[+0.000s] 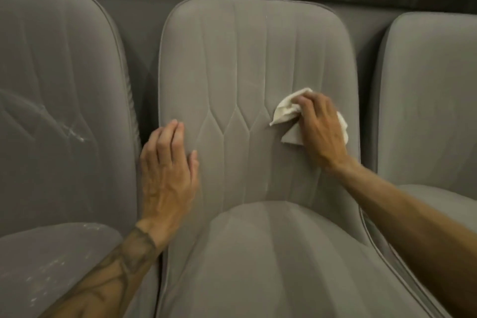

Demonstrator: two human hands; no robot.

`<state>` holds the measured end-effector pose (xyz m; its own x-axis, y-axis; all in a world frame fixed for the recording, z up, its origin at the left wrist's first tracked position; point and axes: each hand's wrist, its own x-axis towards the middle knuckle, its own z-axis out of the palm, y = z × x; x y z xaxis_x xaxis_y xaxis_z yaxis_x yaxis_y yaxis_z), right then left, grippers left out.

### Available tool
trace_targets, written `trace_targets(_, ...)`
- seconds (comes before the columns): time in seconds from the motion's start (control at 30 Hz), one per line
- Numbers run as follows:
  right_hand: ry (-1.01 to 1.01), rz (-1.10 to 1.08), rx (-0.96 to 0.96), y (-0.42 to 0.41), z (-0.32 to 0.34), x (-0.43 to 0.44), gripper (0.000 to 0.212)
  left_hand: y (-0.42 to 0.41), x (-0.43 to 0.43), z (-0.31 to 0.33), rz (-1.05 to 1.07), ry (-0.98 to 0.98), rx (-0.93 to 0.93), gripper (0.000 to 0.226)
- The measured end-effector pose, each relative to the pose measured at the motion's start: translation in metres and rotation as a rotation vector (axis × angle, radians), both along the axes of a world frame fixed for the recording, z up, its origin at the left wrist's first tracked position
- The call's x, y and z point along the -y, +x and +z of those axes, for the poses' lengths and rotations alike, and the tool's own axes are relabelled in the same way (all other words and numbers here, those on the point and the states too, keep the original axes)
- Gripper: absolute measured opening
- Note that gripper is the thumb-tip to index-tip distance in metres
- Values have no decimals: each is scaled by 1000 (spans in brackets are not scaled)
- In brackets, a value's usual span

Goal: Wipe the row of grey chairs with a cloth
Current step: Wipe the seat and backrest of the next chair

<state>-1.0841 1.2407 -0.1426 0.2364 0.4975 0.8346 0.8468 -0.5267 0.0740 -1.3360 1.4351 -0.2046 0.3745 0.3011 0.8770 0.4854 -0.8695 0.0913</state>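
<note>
Where the row begins on the left, the left chair (pixel 59 85) shows its grey back and a bit of its seat. White marks (pixel 74 134) streak its back, and more white specks lie on its seat.

Just beside it is the left hand (pixel 167 173). It lies flat on the left edge of the back of the middle chair (pixel 245 46). Its fingers are straight and close together, pointing up, and the thumb sticks out a little. It holds nothing. The arm behind it has dark drawings on the skin.

The middle chair has sewn lines that run down its back and meet in pointy shapes between the two hands. Its round seat fills the bottom of the view.

To the right of those lines is the cloth (pixel 286 111). It is white and crumpled, and it touches the right half of the chair back, about halfway up. The right hand (pixel 320 126) sits on top of it, fingers curled over the cloth and gripping it against the chair. Bits of cloth peek out on both sides of this hand. The cloth is well apart from the left hand.

Last comes the right chair (pixel 433 85), grey too, partly cut off by the edge.
</note>
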Motion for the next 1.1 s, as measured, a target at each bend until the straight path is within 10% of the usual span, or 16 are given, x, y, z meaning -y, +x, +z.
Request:
trace_targets(0.37, -364, 38, 273, 22, -38, 26, 32, 11, -20, -9, -35, 82, 79, 53)
trace_targets(0.63, 94, -91, 163, 36, 34, -10, 22, 13, -24, -16, -38, 99, 70, 54)
trace_targets(0.83, -328, 25, 277, 20, -9, 15, 19, 13, -26, -16, -34, 89, 68, 55)
trace_targets(1.1, 157, -102, 228, 40, 75, -31, 19, 16, -29, -19, -42, 115, 87, 54)
